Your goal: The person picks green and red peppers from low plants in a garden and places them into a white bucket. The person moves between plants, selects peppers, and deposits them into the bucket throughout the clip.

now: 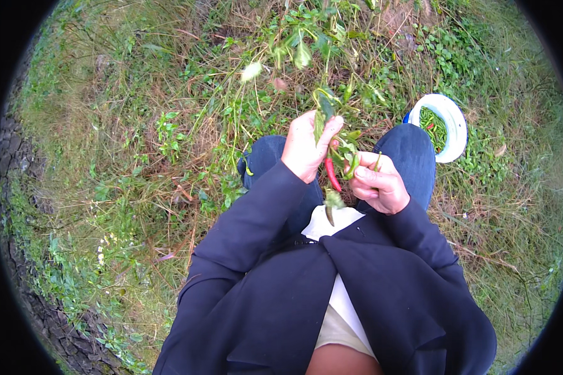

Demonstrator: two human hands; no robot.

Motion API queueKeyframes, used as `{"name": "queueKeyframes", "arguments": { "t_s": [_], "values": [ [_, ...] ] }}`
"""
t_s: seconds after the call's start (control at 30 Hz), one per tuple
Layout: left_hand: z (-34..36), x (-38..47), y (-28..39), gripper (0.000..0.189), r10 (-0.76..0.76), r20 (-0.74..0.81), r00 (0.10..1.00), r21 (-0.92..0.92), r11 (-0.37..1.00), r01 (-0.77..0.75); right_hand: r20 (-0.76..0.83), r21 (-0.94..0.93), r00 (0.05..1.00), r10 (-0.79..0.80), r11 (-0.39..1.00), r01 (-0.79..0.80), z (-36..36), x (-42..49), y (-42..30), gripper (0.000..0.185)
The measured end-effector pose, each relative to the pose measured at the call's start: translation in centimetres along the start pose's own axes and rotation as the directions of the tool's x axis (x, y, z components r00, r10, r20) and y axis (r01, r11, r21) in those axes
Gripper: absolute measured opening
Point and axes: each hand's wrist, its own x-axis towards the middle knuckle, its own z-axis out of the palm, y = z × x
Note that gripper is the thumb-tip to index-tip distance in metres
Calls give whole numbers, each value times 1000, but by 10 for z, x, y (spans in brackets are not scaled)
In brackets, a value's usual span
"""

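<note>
Above my knees, my left hand grips a leafy chili branch between thumb and fingers. A red chili pepper hangs from the branch, just right of that hand. My right hand is closed around a green chili pepper, only part of which shows. Another green chili touches or lies close to its fingertips, among leaves. Lower down, a dark chili with blurred leaves hangs before my white shirt. A white bucket holding many green chilies and a few red ones stands beyond my right knee.
Grass and weeds cover the ground around me. More chili foliage rises ahead of my hands. Along the left edge runs a strip of dark cracked ground. My bent knees lie beneath the hands.
</note>
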Motion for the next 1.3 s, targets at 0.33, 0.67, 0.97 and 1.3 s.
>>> {"name": "queueKeyframes", "arguments": {
  "t_s": [0.33,0.67,0.97,1.3],
  "values": [
    [-17,10,0,9,86,-170,982,131,989,-64,130,0,990,53,999,-53,18,-11,-5,24],
    [-17,-1,27,19,-198,171,965,179,969,168,-246,-413,899,-361,878,240,11,25,-23,17],
    [-28,9,33,21,-246,205,947,128,966,224,62,-931,602,-796,170,322,15,58,-19,20],
    [-14,6,17,15,-17,27,1000,-129,991,20,379,-916,401,-834,-279,287,12,73,-14,19]
  ]
}}
